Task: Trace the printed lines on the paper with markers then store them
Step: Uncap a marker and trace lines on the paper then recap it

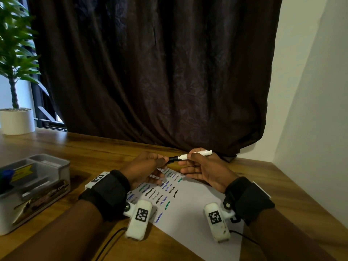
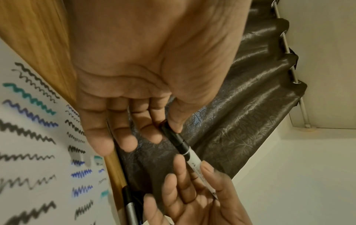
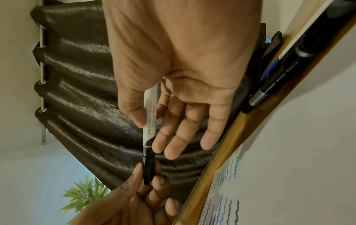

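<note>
A white-barrelled marker (image 1: 195, 154) with a black cap (image 1: 172, 159) is held in the air above the far end of the paper (image 1: 190, 210). My right hand (image 1: 199, 166) pinches the white barrel (image 3: 149, 117) between thumb and forefinger, other fingers straight. My left hand (image 1: 148, 164) pinches the black cap (image 2: 173, 137) with thumb and forefinger; the cap sits on the marker (image 3: 148, 166). The paper (image 2: 38, 152) carries several wavy lines in black, blue and green.
A white organiser box (image 1: 28, 187) with compartments and a blue-capped pen stands at the left on the wooden table (image 1: 94, 153). A potted plant (image 1: 16, 117) sits far left. A dark curtain (image 1: 150, 72) hangs behind. More markers (image 3: 273, 80) lie beyond the paper's far edge.
</note>
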`<state>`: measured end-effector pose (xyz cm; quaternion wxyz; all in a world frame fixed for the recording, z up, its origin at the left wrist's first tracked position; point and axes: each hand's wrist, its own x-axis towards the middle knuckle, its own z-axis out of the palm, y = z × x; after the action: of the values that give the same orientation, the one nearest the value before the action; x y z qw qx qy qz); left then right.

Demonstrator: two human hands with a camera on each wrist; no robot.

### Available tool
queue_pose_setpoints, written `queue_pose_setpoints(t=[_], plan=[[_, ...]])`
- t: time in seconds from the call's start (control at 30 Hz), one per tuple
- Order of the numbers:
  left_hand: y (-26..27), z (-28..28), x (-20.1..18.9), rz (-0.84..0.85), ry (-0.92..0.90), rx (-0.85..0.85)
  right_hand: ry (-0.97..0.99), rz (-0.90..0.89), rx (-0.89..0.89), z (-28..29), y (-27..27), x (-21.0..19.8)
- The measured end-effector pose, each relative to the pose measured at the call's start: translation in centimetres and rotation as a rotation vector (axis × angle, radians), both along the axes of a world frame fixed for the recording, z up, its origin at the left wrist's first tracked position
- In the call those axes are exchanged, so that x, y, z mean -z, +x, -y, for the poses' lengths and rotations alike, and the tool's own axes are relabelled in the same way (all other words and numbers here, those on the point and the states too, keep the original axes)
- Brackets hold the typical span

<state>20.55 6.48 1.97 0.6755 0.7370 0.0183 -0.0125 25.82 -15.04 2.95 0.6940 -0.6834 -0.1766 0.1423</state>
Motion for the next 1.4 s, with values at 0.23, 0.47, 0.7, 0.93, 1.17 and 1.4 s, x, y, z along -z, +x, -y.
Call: queue_pose_setpoints(t=[0.23,0.47,0.7,0.93,1.17,1.4], plan=[[-0.2,-0.3,-0.1,0.057,-0.045,-0.003,-0.064,0.138,0.077,0.6,-0.3,-0.3],[0.3,-1.0,0.4,0.079,-0.086,-0.008,-0.246,0.353,0.068,0.8,0.0,0.0],[0.2,-1.0,0.6,0.098,-0.133,0.008,-0.291,0.333,-0.039,0.2,-0.4,0.1],[0.2,-1.0,0.7,0.109,-0.132,-0.004,-0.282,0.215,-0.086,0.2,-0.6,0.0],[0.4,-0.8,0.9,0.080,-0.116,-0.012,-0.290,0.322,-0.107,0.3,-0.2,0.2],[0.7,-1.0,0.6,0.106,-0.173,0.023,-0.260,0.334,-0.091,0.3,0.0,-0.2]])
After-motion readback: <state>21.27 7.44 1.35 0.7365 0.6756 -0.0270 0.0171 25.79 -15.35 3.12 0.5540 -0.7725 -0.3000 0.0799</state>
